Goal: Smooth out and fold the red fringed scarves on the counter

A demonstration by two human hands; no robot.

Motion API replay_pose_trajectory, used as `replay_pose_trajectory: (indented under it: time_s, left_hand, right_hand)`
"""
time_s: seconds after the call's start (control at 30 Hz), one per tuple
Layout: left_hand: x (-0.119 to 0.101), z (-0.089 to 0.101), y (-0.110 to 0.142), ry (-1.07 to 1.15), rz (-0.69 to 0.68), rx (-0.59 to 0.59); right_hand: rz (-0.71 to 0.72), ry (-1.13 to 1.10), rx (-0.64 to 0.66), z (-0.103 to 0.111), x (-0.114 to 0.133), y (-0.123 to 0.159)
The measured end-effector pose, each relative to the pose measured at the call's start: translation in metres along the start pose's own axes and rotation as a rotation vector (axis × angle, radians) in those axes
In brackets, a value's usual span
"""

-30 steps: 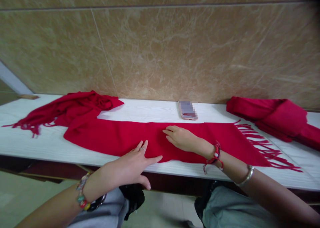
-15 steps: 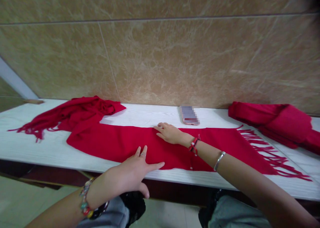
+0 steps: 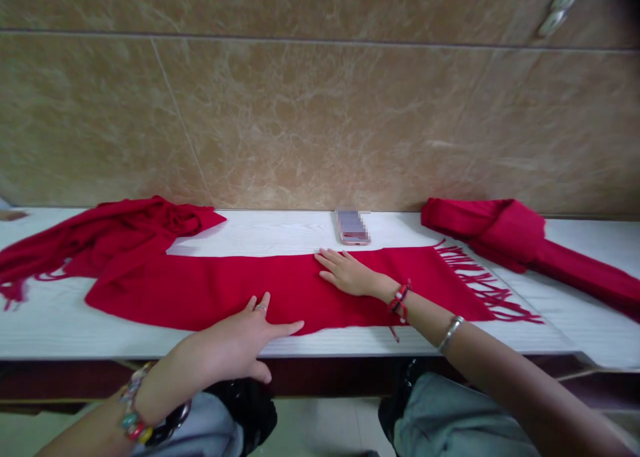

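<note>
A red scarf (image 3: 290,283) lies spread flat along the white bench, its fringe toward the right and its other end bunched in a loose heap (image 3: 135,227) at the left. My left hand (image 3: 240,340) is at the scarf's near edge, fingers spread, with some fingertips on the cloth and the thumb out past the bench edge. Flat on the middle of the scarf rests my right hand (image 3: 350,273), fingers stretched toward the upper left. Neither hand grips anything.
A phone (image 3: 353,227) lies behind the scarf near the tiled wall (image 3: 310,123). Another folded red cloth (image 3: 500,233) stretches along the right side of the white bench (image 3: 565,297). My knees are below the bench's front edge.
The view has turned a little to the right, so the things sit further left in it. Across the scarf, my right hand has slid toward the fringed end; the left hand stays by the near edge.
</note>
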State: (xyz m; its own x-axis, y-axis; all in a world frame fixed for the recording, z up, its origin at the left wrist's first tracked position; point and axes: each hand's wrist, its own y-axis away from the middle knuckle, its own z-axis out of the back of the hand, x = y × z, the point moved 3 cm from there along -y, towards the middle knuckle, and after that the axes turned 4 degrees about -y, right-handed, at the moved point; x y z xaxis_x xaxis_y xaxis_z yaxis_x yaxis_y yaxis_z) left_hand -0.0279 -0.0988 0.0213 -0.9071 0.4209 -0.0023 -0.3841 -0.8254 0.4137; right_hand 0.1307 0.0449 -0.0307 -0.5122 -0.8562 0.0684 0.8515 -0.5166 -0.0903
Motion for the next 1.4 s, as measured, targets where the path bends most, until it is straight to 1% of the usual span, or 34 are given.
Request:
replay_pose_trajectory:
  time_s: [0.07, 0.1, 0.17, 0.23, 0.27, 0.33, 0.4, 0.43, 0.5, 0.6, 0.7, 0.8, 0.93, 1.03, 1.13, 1.27, 1.4]
  left_hand:
    - [0.001, 0.002, 0.001, -0.006, -0.009, 0.001]
    - [0.002, 0.003, 0.001, -0.013, -0.006, 0.009]
    - [0.001, 0.006, 0.002, -0.035, 0.003, 0.025]
    - [-0.001, 0.007, 0.0, -0.068, -0.003, 0.014]
    - [-0.003, 0.008, -0.002, -0.089, -0.02, -0.017]
    - [-0.009, 0.01, -0.009, -0.135, -0.071, -0.125]
    - [-0.016, 0.012, -0.017, -0.178, -0.12, -0.235]
    - [-0.019, 0.012, -0.022, -0.203, -0.137, -0.271]
    - [-0.025, 0.012, -0.03, -0.267, -0.16, -0.302]
    - [-0.031, 0.012, -0.037, -0.38, -0.175, -0.308]
    - [-0.034, 0.014, -0.039, -0.438, -0.141, -0.311]
    - [-0.034, 0.016, -0.04, -0.435, -0.096, -0.306]
    - [-0.031, 0.019, -0.039, -0.419, -0.079, -0.324]
    - [-0.03, 0.018, -0.038, -0.418, -0.106, -0.376]
    - [-0.031, 0.014, -0.038, -0.433, -0.165, -0.448]
    - [-0.031, 0.009, -0.037, -0.455, -0.227, -0.524]
    - [-0.028, 0.011, -0.034, -0.453, -0.206, -0.572]
  right_hand:
    - [-0.037, 0.011, -0.008, 0.004, -0.008, -0.003]
    - [-0.043, 0.007, -0.017, 0.007, -0.008, -0.001]
    - [-0.038, -0.014, -0.049, 0.014, -0.001, 0.009]
    - [-0.012, -0.055, -0.057, 0.019, 0.013, 0.025]
    - [0.007, -0.08, -0.042, 0.019, 0.02, 0.034]
    - [0.04, -0.125, 0.004, 0.018, 0.032, 0.051]
    - [0.053, -0.155, 0.024, 0.016, 0.039, 0.064]
    - [0.055, -0.164, 0.021, 0.016, 0.039, 0.07]
    - [0.085, -0.175, 0.012, 0.018, 0.038, 0.078]
    - [0.17, -0.158, -0.029, 0.023, 0.034, 0.086]
    - [0.224, -0.116, -0.148, 0.027, 0.033, 0.091]
    - [0.232, -0.08, -0.241, 0.027, 0.038, 0.092]
    - [0.208, 0.028, -0.265, 0.025, 0.045, 0.089]
    - [0.268, 0.099, -0.293, 0.027, 0.047, 0.09]
    - [0.322, 0.103, -0.343, 0.029, 0.047, 0.095]
    - [0.34, 0.076, -0.359, 0.032, 0.047, 0.099]
    - [0.324, 0.089, -0.37, 0.037, 0.048, 0.099]
